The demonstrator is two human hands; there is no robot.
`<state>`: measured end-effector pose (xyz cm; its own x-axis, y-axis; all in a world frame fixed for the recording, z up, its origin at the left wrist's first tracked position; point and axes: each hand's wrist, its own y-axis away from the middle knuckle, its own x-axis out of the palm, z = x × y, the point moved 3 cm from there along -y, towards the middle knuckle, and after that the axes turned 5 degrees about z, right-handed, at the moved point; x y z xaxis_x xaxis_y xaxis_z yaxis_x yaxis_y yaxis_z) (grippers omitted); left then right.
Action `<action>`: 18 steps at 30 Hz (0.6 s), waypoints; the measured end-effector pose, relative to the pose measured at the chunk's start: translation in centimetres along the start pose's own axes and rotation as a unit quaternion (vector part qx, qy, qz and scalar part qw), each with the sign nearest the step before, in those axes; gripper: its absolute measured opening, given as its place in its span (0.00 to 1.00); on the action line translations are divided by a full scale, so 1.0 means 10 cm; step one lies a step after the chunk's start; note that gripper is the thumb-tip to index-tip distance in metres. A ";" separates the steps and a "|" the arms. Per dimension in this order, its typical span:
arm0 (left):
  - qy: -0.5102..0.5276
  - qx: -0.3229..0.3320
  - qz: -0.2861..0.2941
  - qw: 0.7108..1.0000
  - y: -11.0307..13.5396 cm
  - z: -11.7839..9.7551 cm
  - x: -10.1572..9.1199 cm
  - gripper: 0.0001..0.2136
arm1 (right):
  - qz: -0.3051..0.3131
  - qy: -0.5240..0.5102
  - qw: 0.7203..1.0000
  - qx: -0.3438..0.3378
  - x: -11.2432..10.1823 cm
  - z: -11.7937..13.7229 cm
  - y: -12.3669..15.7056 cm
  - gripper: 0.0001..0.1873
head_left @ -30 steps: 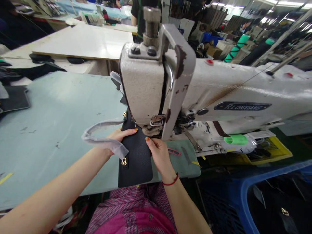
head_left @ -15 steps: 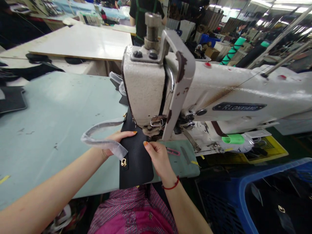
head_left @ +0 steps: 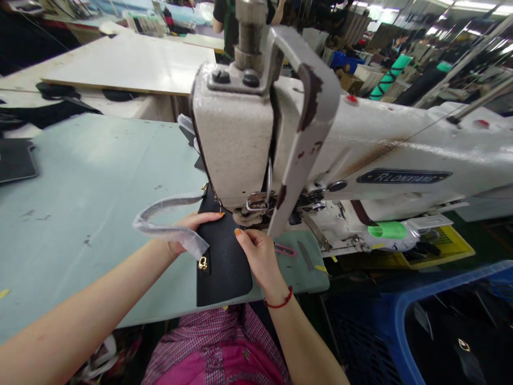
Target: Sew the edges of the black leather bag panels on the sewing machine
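Note:
A black leather bag panel [head_left: 226, 262] lies flat on the pale green table, its far part under the head of a white sewing machine [head_left: 232, 139]. A handle in clear plastic wrap [head_left: 150, 222] loops off its left side, with a gold ring fitting [head_left: 203, 262] at the near end. My left hand [head_left: 192, 227] grips the panel's left side, thumb on top, its other fingers mostly hidden. My right hand [head_left: 258, 254] pinches the right edge near the presser foot [head_left: 247, 216], thumb on top and fingers curled. The needle tip is hidden.
Pink-handled snips [head_left: 285, 249] lie right of my right hand. A blue basket [head_left: 401, 315] with black pieces stands at lower right, near a yellow crate [head_left: 444, 246]. More black pieces [head_left: 18, 160] lie at the table's left. A person [head_left: 230, 32] stands behind the machine.
My view has shifted slightly, so the machine looks larger and higher. The metal lever in the machine head's slot sits lower. Both hands keep their hold on the panel, almost in place.

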<state>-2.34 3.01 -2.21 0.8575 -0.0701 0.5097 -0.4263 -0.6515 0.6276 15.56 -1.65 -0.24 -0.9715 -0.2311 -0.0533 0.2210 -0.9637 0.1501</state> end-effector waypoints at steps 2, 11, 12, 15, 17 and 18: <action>0.003 0.008 0.020 1.000 -0.02 -0.01 -0.02 0.17 | -0.002 0.007 1.000 -0.002 0.00 0.02 -0.01 0.25; 0.005 0.028 0.021 0.999 -0.03 -0.04 -0.02 0.18 | -0.004 0.013 1.000 0.006 0.00 -0.01 -0.02 0.25; 0.005 0.028 0.019 0.999 -0.03 -0.04 -0.01 0.17 | -0.001 0.011 1.000 0.003 0.00 0.00 -0.02 0.25; 0.007 0.022 0.014 1.000 -0.02 -0.04 0.01 0.13 | 0.000 0.024 1.000 -0.010 -0.02 0.04 0.00 0.25; 0.008 0.019 0.011 1.000 -0.02 -0.04 0.03 0.11 | 0.001 0.042 0.999 -0.016 -0.04 0.06 0.01 0.26; 0.008 0.017 0.009 1.000 -0.02 -0.04 0.03 0.10 | 0.002 0.052 0.998 -0.017 -0.05 0.07 0.01 0.26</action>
<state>-2.11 3.42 -1.89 0.8452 -0.0700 0.5298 -0.4310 -0.6754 0.5984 16.00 -1.50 0.48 -0.9567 -0.2460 -0.1554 0.2294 -0.9663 0.1170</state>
